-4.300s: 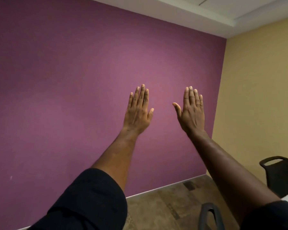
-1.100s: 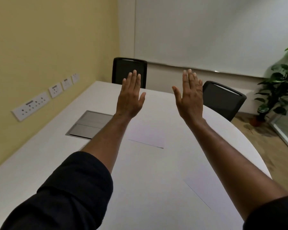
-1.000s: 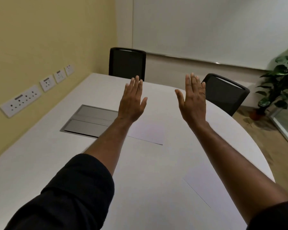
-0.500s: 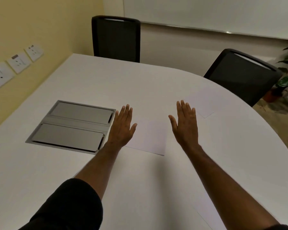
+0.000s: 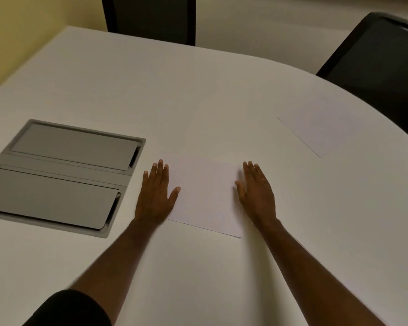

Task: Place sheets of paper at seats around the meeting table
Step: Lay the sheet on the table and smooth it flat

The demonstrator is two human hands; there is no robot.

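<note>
Here both hands lie flat, palms down, on the white meeting table [image 5: 198,102], one at each side of a sheet of paper [image 5: 204,198]. The left hand [image 5: 154,196] sits at the sheet's left edge with fingers straight and close together and the thumb spread out over the paper's left margin. The right hand [image 5: 257,194] sits at the sheet's right edge, fingers likewise stretched out, thumb pointing in toward the paper. Neither hand grips anything; both are spread wide and empty.

The sheet lies in the middle of the table, slightly skewed, its near right corner pointing toward the camera. A second sheet [image 5: 316,132] rests well apart, farther off to the right near the curved table edge, in front of a black chair [image 5: 382,64]. Another black chair [image 5: 151,17] stands at the far end. Left of the left hand, a grey hatch [image 5: 54,172] with two shut lids is set into the tabletop. A dark sleeve [image 5: 68,309] covers the left upper arm.
</note>
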